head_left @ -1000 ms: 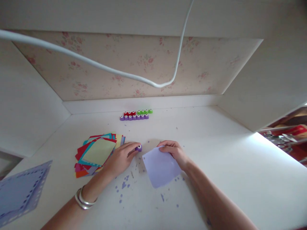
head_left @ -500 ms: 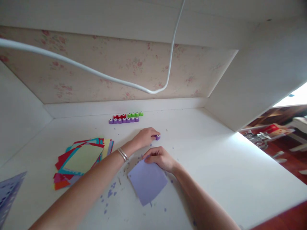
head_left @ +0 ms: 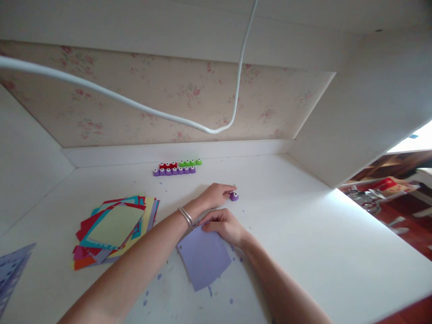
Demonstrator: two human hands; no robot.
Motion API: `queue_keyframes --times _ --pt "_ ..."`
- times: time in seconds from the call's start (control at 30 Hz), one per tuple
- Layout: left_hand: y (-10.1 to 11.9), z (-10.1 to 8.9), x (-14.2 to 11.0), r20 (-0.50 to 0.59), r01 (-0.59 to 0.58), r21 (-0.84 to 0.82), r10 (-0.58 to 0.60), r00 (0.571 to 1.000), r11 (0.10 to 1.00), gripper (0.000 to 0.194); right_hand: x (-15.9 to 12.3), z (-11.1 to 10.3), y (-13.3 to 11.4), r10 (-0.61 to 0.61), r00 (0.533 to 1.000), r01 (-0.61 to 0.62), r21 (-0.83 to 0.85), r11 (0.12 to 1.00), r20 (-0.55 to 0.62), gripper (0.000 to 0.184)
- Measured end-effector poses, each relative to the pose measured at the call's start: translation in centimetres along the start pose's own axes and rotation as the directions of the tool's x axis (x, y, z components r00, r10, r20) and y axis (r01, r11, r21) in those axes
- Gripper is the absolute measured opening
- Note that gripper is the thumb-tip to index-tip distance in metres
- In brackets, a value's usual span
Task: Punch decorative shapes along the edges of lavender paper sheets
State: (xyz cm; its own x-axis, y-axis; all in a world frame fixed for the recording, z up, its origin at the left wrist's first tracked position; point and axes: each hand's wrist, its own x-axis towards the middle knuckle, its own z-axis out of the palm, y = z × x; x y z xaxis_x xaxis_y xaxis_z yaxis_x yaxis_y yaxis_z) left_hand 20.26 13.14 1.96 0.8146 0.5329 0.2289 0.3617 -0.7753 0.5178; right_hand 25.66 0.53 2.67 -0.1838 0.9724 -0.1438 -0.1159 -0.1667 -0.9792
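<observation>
My left hand (head_left: 216,195), with silver bangles at the wrist, reaches to a small purple paper punch (head_left: 234,196) standing on the white table. Its index finger stretches out behind the punch and the thumb tip is at the punch's left side; the fingers are apart, not wrapped round it. Closer to me, my right hand (head_left: 225,224) pinches the top edge of a lilac sheet of paper (head_left: 204,258) between thumb and fingers. A small punched hole shows near the sheet's left corner. Lilac paper bits (head_left: 159,276) lie around the sheet.
Near the back wall stand rows of similar punches: purple (head_left: 174,171), red (head_left: 168,165) and green (head_left: 187,163). A pile of coloured paper (head_left: 118,225) lies at left, with a lilac patterned sheet (head_left: 15,270) at the edge. A white cable (head_left: 151,109) hangs across above.
My left hand has moved right with the purple punch, which now stands upright on the table, its fingers loosened. My right hand and the lilac sheet have shifted slightly left.
</observation>
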Motion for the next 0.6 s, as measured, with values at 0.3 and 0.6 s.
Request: queue_keyframes --times 0.3,0.6 --pt "-5.0 -7.6 -1.8 -0.267 0.229 0.36 -0.136 0.954 0.904 0.031 0.2 -0.1 0.4 0.067 0.994 -0.07 -0.032 0.997 -0.089 0.02" --pt "-8.4 -8.2 -2.4 -0.16 0.186 0.538 -0.117 0.98 0.822 0.035 0.4 -0.2 0.5 0.061 0.991 -0.066 -0.037 0.997 -0.122 0.021"
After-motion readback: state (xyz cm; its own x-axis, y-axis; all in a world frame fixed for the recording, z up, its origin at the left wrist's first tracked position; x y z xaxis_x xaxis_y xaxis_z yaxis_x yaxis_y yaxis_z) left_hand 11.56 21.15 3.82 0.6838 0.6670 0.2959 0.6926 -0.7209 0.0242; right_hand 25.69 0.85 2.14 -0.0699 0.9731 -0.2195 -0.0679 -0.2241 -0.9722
